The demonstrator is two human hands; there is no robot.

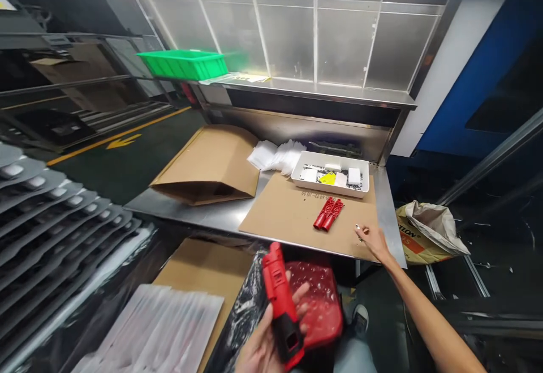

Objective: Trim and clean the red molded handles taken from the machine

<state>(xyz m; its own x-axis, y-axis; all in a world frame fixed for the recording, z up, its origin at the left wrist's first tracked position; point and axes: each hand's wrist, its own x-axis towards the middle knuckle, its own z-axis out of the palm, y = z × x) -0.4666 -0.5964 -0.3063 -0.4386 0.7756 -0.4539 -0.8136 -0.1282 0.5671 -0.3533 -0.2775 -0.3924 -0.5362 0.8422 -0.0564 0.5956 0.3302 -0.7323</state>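
A red-and-black plastic housing [280, 305], shaped like a tool handle, lies in my left hand [262, 339], low in the view and in front of the table edge. My thumb and fingers curl round its lower part. Above the right part of the cardboard sheet [275, 214], my right hand [373, 240] is closed in a pinch. Something tiny shows at its fingertips, too small to name. Two red plastic housing halves [328, 213] rest side by side on the sheet, left of my right hand. Behind them stands a white tray [331, 189] with small dark parts, white pieces and a yellow label.
An open cardboard box [212, 161] and white foam sleeves [278, 157] sit on the metal table's left side. Bagged pieces [156, 328] lie on cardboard at lower left. A red stool [318, 299] is under the table's front; a sack [428, 231] stands right. A green bin [184, 65] tops the shelf.
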